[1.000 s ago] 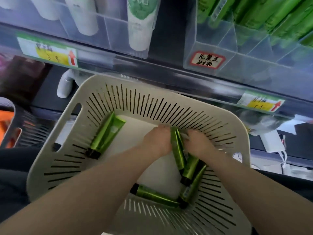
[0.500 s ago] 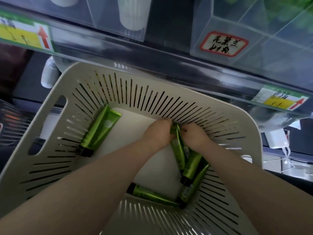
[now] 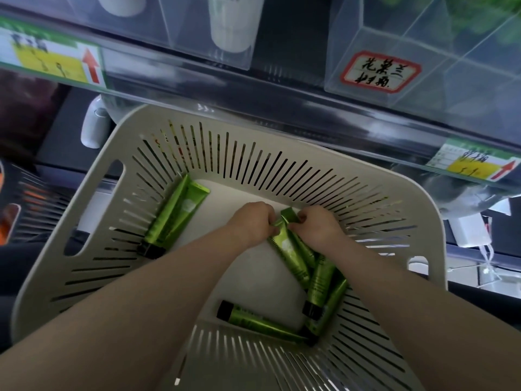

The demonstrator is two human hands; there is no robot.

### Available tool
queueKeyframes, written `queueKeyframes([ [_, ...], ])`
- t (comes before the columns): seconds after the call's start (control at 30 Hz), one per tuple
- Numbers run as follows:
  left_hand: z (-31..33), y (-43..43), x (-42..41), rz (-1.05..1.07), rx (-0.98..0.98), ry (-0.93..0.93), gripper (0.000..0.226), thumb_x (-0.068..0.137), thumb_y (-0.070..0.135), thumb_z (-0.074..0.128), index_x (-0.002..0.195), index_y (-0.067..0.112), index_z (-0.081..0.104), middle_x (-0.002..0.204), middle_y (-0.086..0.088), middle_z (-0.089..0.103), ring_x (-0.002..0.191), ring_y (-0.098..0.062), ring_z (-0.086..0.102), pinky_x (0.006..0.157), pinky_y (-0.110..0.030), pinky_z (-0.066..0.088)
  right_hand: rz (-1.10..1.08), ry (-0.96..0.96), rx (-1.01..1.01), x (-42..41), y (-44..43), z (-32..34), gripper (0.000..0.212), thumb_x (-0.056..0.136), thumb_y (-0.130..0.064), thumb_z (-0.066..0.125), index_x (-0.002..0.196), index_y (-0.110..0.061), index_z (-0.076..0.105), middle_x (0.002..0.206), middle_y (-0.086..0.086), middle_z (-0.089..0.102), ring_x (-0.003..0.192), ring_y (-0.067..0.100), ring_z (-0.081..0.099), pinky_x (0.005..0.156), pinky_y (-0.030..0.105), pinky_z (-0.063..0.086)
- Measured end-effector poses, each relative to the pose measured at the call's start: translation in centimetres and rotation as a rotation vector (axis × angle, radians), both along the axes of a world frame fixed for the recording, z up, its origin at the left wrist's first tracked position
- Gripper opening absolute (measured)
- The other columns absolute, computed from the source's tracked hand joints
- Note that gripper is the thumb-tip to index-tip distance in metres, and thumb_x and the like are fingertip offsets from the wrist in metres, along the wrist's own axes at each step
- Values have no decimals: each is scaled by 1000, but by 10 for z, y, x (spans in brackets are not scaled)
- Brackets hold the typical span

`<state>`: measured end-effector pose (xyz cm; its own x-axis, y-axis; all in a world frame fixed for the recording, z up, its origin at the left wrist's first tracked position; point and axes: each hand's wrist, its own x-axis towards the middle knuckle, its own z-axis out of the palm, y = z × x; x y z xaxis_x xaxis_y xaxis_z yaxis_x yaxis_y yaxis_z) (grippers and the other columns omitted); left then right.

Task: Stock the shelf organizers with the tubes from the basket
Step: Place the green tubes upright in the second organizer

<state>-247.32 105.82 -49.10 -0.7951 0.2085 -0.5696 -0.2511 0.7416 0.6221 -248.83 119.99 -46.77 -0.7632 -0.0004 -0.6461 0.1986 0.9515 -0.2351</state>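
At centre frame, inside the slotted cream basket (image 3: 394, 180), the left hand (image 3: 252, 221) and right hand (image 3: 317, 230) both pinch the crimped ends of green tubes (image 3: 287, 245); a spare tube (image 3: 176, 218) lies left.

place: retail shop aisle | evidence: shelf-edge price tags (image 3: 53, 62) with red arrows along the rail | fittings: clear acrylic organizers (image 3: 423, 46), one bearing a handwritten label (image 3: 380, 71) | stock: white tubes (image 3: 232, 26) standing in dividers; slotted basket (image 3: 431, 235) of identical green tubes (image 3: 174, 218)
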Motion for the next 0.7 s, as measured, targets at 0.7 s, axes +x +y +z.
queueKeyframes([
  [0.7, 41, -26, 15, 43, 84, -44, 14, 80, 15, 72, 92, 6, 69, 74, 0, 57, 76, -13, 52, 74, -21, 43, 4, 75, -65, 12, -11, 13, 26, 79, -17, 66, 56, -15, 53, 58, 0, 50, 58, 15, 50, 46, 24, 31],
])
